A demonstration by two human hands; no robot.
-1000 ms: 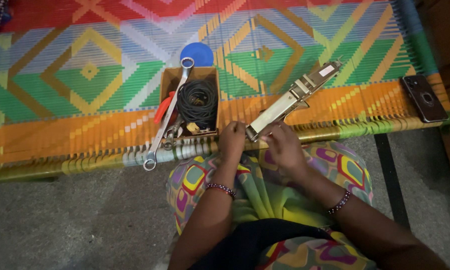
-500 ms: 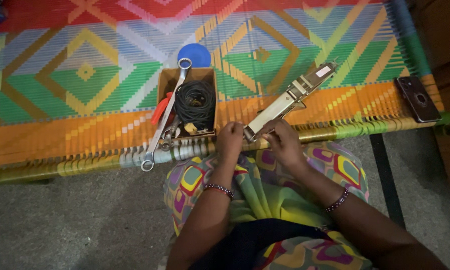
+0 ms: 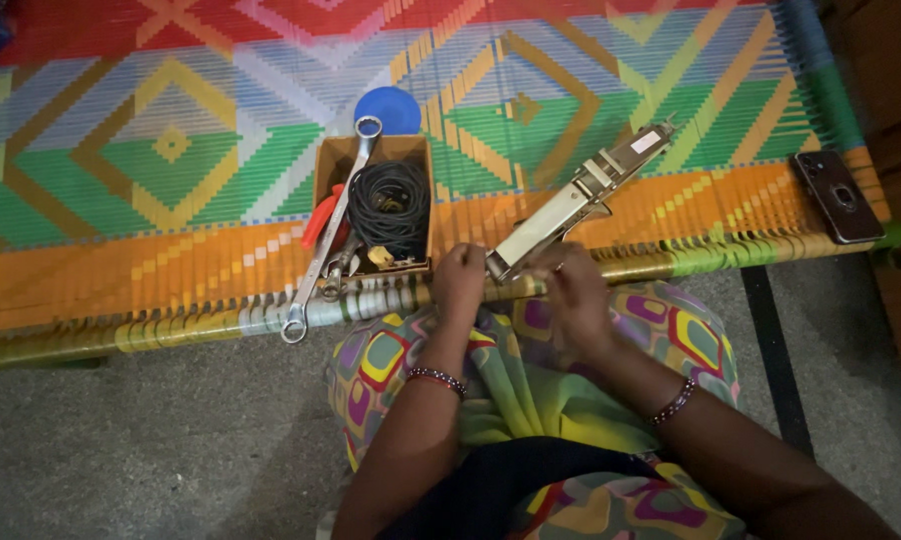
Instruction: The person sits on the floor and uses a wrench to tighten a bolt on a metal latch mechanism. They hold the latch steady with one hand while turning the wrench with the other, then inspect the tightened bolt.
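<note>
Here, along the woven cot's near edge (image 3: 171, 325), a long spanner (image 3: 329, 230) juts from the cardboard box (image 3: 423, 200) over the rail, then the left hand (image 3: 461, 283) and right hand (image 3: 571, 295) both close on the metal device's (image 3: 581, 198) near end, with a phone (image 3: 837, 196) near the right corner.

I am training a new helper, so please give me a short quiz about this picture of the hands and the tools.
1. True or false: the wrench lies fully inside the box.
2. Which is at the woven bed's right edge? A) cable B) phone C) blue disc
3. Which thing are both hands at?

Key:
1. False; it sticks out at both ends.
2. B, the phone.
3. The near end of the long metal device; left hand, right hand.
</note>
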